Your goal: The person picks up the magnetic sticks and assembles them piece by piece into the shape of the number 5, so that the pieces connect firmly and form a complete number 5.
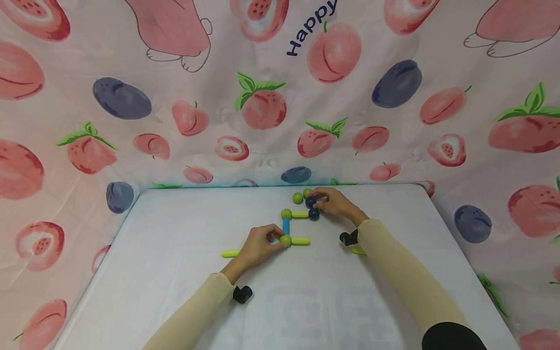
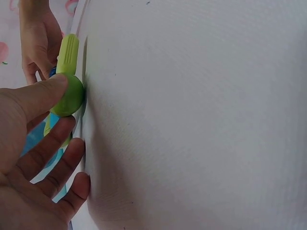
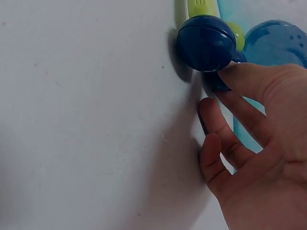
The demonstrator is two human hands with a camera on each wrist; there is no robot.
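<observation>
My left hand (image 1: 261, 247) pinches a green ball (image 1: 286, 240) between thumb and index finger; in the left wrist view its other fingers are spread. From that ball a yellow-green rod (image 1: 301, 241) points right and a blue rod (image 1: 286, 226) runs back to a second green ball (image 1: 286, 214). Another yellow-green rod (image 1: 300, 214) links this one to a dark blue ball (image 1: 314, 214). Just behind it, my right hand (image 1: 336, 202) pinches another dark blue ball (image 1: 310, 202), mostly hidden by the nearer one (image 3: 206, 44) in the right wrist view.
Two loose green balls, one of them (image 1: 297, 198) farther left, lie near the table's back edge. A yellow-green rod (image 1: 230, 253) lies left of my left hand, and another (image 1: 359, 251) is partly under my right forearm. A fruit-print cloth (image 1: 262, 160) hangs behind the white table (image 1: 175, 291).
</observation>
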